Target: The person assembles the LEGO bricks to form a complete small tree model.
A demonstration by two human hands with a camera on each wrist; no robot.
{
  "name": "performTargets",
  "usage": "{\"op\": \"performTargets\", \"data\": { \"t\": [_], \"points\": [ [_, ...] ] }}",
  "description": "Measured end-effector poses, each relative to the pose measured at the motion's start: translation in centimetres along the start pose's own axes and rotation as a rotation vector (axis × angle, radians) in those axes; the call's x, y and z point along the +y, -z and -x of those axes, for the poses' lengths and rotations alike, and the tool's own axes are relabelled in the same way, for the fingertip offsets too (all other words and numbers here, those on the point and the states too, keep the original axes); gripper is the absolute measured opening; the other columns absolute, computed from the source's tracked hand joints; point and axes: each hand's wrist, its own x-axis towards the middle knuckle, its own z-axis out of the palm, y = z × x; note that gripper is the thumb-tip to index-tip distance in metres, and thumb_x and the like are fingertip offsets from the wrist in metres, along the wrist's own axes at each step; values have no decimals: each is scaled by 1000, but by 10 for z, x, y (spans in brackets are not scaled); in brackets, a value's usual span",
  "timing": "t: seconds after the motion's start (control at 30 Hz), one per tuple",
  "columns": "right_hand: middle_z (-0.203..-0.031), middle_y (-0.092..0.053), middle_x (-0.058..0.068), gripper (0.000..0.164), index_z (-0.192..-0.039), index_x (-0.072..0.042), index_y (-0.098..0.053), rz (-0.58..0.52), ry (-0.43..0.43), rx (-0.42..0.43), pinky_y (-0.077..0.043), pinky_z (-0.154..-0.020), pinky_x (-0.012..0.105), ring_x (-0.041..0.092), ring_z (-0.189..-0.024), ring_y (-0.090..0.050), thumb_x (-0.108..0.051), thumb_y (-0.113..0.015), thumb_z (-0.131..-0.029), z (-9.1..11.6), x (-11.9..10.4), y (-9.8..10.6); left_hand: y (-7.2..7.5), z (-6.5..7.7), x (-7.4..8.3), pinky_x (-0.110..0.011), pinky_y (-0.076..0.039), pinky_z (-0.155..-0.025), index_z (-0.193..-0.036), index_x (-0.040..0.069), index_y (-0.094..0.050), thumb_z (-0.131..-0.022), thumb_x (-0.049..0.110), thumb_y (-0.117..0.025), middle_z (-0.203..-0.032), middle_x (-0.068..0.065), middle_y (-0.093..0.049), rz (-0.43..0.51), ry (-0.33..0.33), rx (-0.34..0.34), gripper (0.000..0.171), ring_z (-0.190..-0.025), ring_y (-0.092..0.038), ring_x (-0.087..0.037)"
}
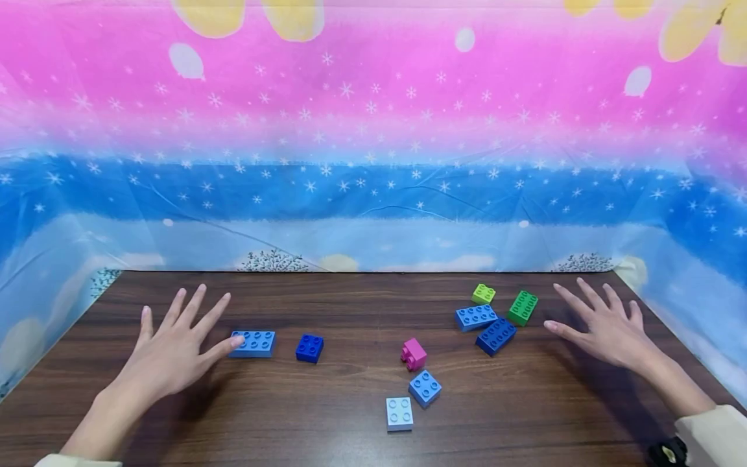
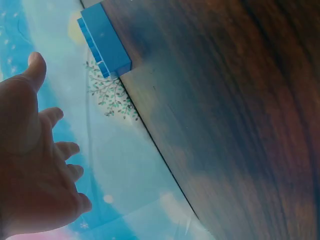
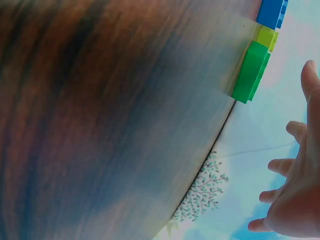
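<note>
My left hand point(image 1: 175, 350) hovers over the left of the table, fingers spread and holding nothing. Its thumb tip overlaps the edge of a light blue eight-stud building brick point(image 1: 253, 344) in the head view; the left wrist view shows a gap between that brick point(image 2: 106, 40) and the hand point(image 2: 35, 145). A dark blue four-stud brick point(image 1: 309, 348) lies just right of it. My right hand point(image 1: 607, 331) is spread above the right side, holding nothing. Nearest to it is a green brick point(image 1: 522, 307), which in the right wrist view point(image 3: 250, 72) stands apart from the fingers.
Beside the green brick lie a lime brick point(image 1: 483, 294), a blue brick point(image 1: 475, 317) and a dark blue brick point(image 1: 497, 335). Nearer the front are a pink brick on its side point(image 1: 414, 354), a blue square brick point(image 1: 425, 388) and a pale blue one point(image 1: 399, 414). A printed cloth point(image 1: 373, 194) borders the table.
</note>
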Motion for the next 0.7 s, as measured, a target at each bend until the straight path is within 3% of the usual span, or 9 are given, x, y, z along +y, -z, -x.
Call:
{"op": "performTargets", "data": {
  "t": [0.37, 0.7],
  "points": [
    [-143, -27, 23, 75, -146, -23, -22, -111, 110, 42, -21, -77, 70, 52, -123, -20, -50, -57, -85, -2, -11, 8, 5, -2, 16, -64, 3, -98, -146, 12, -18, -89, 58, -42, -146, -28, -9, 56, -74, 40, 77, -133, 1, -44],
    [-137, -38, 20, 63, -138, -11, -39, -283, 261, 9, -27, -84, 66, 46, -120, -29, -40, -62, -86, -3, -47, 11, 2, -3, 49, -63, -11, -99, -144, 12, -29, -86, 60, -47, -146, -24, -18, 103, -196, 47, 77, -131, -15, -44]
  ]
}}
